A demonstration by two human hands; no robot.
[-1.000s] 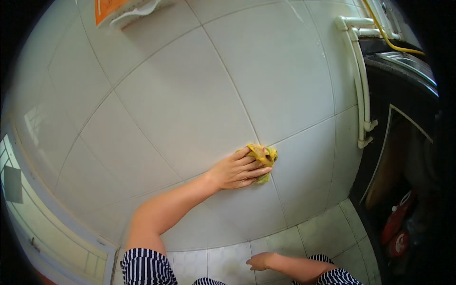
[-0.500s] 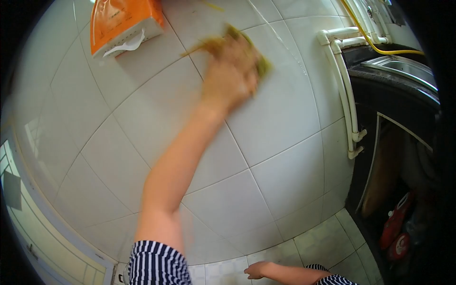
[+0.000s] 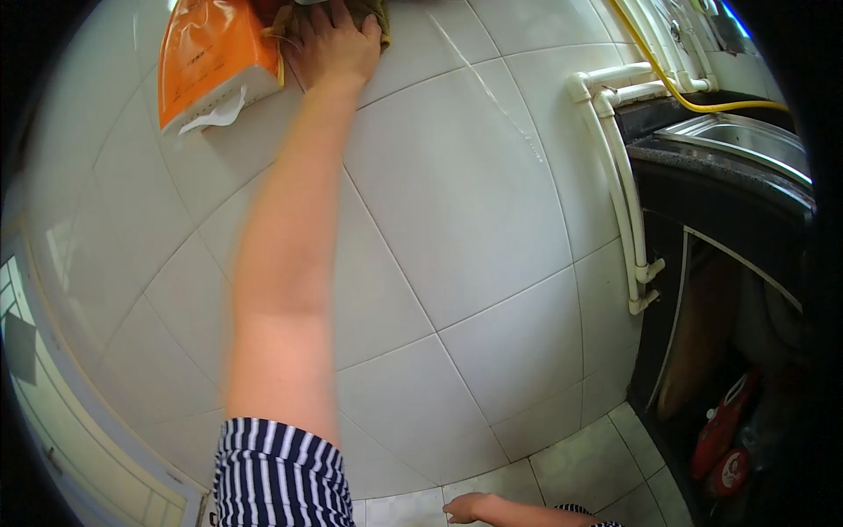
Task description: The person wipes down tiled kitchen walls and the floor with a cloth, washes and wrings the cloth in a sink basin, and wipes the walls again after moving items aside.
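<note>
My left hand [image 3: 334, 48] reaches up the white tiled wall, fingers spread on a yellow-brown cloth [image 3: 383, 22] pressed to the tiles. Part of the cloth bunches left of the fingers, and the top of the frame cuts it off. Close by on the left hangs an orange tissue pack [image 3: 219, 57], a white tissue sticking out of its lower end. My right hand [image 3: 465, 508] is low at the bottom, away from the wall. Its fingers look loosely curled, with nothing visible in them.
A wet streak [image 3: 492, 97] runs down the tiles. White pipes [image 3: 615, 176] and a yellow hose [image 3: 672, 88] are at the right, beside a steel sink [image 3: 738, 132] in a dark counter. Red bottles [image 3: 724, 430] stand underneath. At the left is a door [image 3: 79, 430].
My left hand has moved up and left with the cloth, reaching the side of the tissue pack. The right hand stays low. The view has shifted slightly.
</note>
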